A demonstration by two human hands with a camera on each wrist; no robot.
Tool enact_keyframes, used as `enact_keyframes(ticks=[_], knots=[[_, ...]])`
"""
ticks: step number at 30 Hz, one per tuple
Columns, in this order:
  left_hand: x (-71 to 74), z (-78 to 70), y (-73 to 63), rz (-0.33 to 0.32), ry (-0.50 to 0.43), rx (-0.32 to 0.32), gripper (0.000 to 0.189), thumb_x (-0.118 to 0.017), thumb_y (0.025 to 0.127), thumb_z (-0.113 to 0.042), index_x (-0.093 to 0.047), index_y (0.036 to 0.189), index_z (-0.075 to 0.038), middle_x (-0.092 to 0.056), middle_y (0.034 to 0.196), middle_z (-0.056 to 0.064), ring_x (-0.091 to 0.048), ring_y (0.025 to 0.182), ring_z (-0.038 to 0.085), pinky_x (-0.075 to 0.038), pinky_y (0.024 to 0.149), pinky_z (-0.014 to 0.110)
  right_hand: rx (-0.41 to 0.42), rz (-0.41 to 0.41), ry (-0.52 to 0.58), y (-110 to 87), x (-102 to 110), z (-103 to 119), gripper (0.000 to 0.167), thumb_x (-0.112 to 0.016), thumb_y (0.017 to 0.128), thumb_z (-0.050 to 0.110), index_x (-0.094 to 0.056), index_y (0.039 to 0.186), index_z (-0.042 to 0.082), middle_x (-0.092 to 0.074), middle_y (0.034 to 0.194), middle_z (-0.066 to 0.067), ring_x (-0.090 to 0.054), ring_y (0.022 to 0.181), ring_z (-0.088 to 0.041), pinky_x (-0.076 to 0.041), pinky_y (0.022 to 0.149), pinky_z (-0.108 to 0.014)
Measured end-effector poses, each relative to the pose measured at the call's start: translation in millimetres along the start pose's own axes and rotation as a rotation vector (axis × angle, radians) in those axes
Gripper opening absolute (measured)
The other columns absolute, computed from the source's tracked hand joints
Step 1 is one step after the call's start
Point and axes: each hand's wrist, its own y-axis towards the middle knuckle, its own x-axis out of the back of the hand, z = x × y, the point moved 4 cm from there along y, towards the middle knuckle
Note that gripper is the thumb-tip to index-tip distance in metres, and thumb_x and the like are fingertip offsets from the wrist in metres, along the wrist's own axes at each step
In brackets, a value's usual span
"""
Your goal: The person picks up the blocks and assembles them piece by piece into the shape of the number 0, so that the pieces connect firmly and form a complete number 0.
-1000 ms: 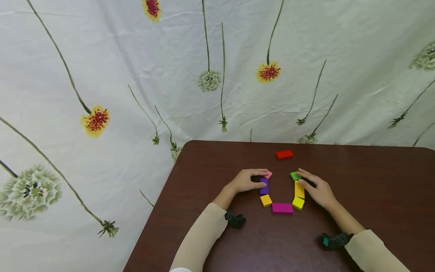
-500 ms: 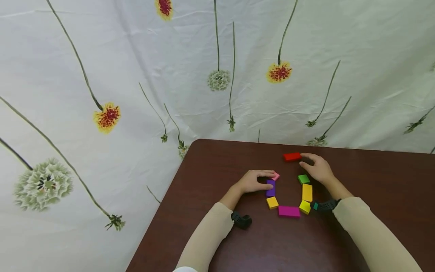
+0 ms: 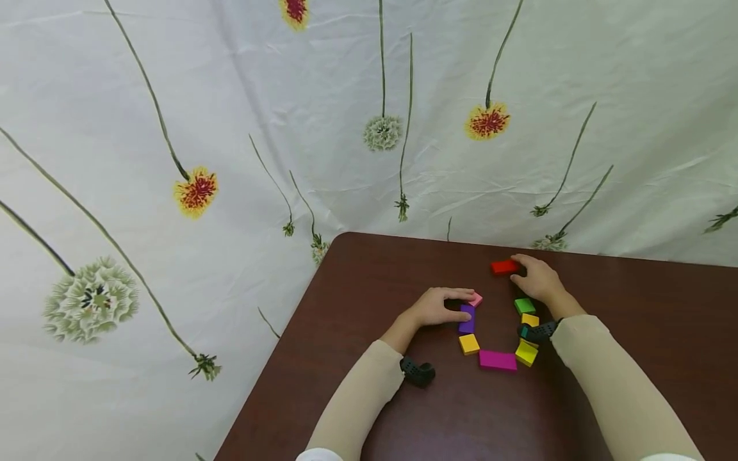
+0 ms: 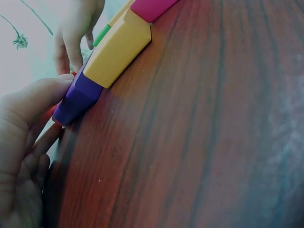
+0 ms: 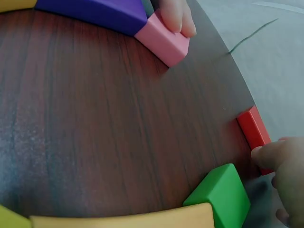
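Colored toy blocks form a U-shaped row on the table, its gap facing the far edge. My left hand (image 3: 435,307) rests at the left arm of the U, fingertips on the pink block (image 5: 164,40) and thumb on the purple block (image 3: 466,328). Beyond the gap lies a red block (image 3: 503,267). My right hand (image 3: 539,279) holds its right end, the thumb on the near side (image 5: 259,137). Nearest to that hand is the green block (image 3: 524,306). An amber block (image 3: 530,318) follows, partly covered by the right wrist's band.
A magenta block (image 3: 498,360) closes the near side, between an orange block (image 3: 469,344) and a yellow block (image 3: 526,354). The brown table (image 3: 380,275) ends just beyond the red block. A flower-printed cloth (image 3: 323,96) hangs behind it.
My right hand has left the green and amber blocks, reached away to the red block and taken hold of its right end. The left hand stays on the pink and purple blocks.
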Motion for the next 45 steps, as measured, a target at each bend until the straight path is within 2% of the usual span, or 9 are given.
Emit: enact_keyframes(ticks=[9, 15, 18, 23, 27, 32, 36, 40, 45], knots=[[-1.9, -2.5, 1.9, 0.02, 0.006, 0.001, 0.047, -0.071, 0.09, -0.032, -0.062, 0.135, -0.021, -0.052, 0.142, -0.01, -0.043, 0.132, 0.007, -0.032, 0.109, 0.03, 0.007, -0.032, -0.094, -2.5, 5.0, -2.0, 0.04, -0.064, 0.093, 0.01, -0.057, 0.129, -0.007, -0.049, 0.134, -0.033, -0.042, 0.121, -0.052, -0.034, 0.099, -0.065], [-0.5, -2.3, 1.5, 0.008, 0.006, 0.002, 0.046, -0.072, 0.09, -0.029, -0.063, 0.134, -0.02, -0.053, 0.141, -0.01, -0.044, 0.131, 0.005, -0.032, 0.108, 0.027, 0.006, -0.067, -0.046, -5.4, 8.2, -2.5, 0.037, -0.067, 0.091, 0.014, -0.062, 0.121, -0.008, -0.058, 0.122, -0.032, -0.053, 0.106, -0.048, -0.043, 0.089, -0.059], [-0.8, -3.2, 1.8, 0.01, 0.002, 0.001, 0.046, -0.072, 0.09, -0.03, -0.063, 0.134, -0.02, -0.052, 0.141, -0.01, -0.043, 0.132, 0.006, -0.032, 0.109, 0.028, -0.007, -0.093, -0.009, -10.2, 8.7, -3.9, 0.037, -0.067, 0.091, 0.015, -0.062, 0.12, -0.008, -0.06, 0.117, -0.032, -0.058, 0.089, -0.042, -0.046, 0.078, -0.052], [-1.4, -3.0, 1.9, 0.012, -0.014, 0.0, 0.046, -0.072, 0.09, -0.029, -0.063, 0.134, -0.019, -0.052, 0.142, -0.01, -0.043, 0.132, 0.006, -0.031, 0.109, 0.028, -0.031, -0.121, 0.085, -22.1, 4.8, -5.0, 0.039, -0.066, 0.093, 0.017, -0.061, 0.123, -0.007, -0.058, 0.12, -0.034, -0.051, 0.071, -0.029, -0.041, 0.065, -0.039], [-0.5, -2.1, 1.4, 0.006, -0.022, 0.002, 0.045, -0.072, 0.089, -0.029, -0.064, 0.133, -0.019, -0.053, 0.141, -0.01, -0.044, 0.131, 0.005, -0.032, 0.108, 0.028, -0.052, -0.131, 0.132, -30.0, 1.4, -4.4, 0.04, -0.067, 0.094, 0.02, -0.061, 0.124, -0.005, -0.057, 0.124, -0.034, -0.052, 0.08, -0.03, -0.04, 0.065, -0.035], [-0.3, -2.5, 1.1, 0.003, -0.02, -0.003, 0.045, -0.072, 0.09, -0.029, -0.064, 0.133, -0.019, -0.053, 0.141, -0.01, -0.044, 0.132, 0.006, -0.032, 0.109, 0.029, -0.048, -0.133, 0.162, -37.5, 0.2, -1.5, 0.041, -0.067, 0.093, 0.022, -0.062, 0.125, -0.003, -0.056, 0.124, -0.033, -0.051, 0.081, -0.031, -0.041, 0.065, -0.036], [0.0, -2.6, 0.5, 0.003, -0.022, -0.002, 0.045, -0.073, 0.089, -0.028, -0.064, 0.132, -0.019, -0.053, 0.141, -0.009, -0.044, 0.132, 0.007, -0.032, 0.109, 0.03, -0.02, -0.114, 0.179, -42.0, -1.8, 2.3, 0.04, -0.068, 0.093, 0.022, -0.063, 0.124, -0.002, -0.056, 0.126, -0.032, -0.055, 0.094, -0.039, -0.047, 0.076, -0.047], [0.8, -3.1, 0.1, -0.001, -0.038, 0.007, 0.045, -0.073, 0.089, -0.026, -0.064, 0.133, -0.019, -0.053, 0.141, -0.009, -0.044, 0.132, 0.008, -0.032, 0.109, 0.031, 0.001, -0.086, 0.209, -43.8, -5.2, 7.1, 0.04, -0.069, 0.092, 0.023, -0.064, 0.123, -0.001, -0.056, 0.128, -0.03, -0.051, 0.113, -0.047, -0.043, 0.09, -0.06], [0.0, -3.7, 0.7, 0.005, -0.031, 0.003, 0.046, -0.072, 0.09, -0.028, -0.063, 0.134, -0.018, -0.052, 0.142, -0.009, -0.043, 0.133, 0.009, -0.031, 0.11, 0.033, 0.01, -0.062, 0.187, -45.3, -8.9, 11.3, 0.037, -0.069, 0.091, 0.019, -0.066, 0.122, 0.0, -0.057, 0.128, -0.029, -0.05, 0.115, -0.047, -0.04, 0.093, -0.062]])
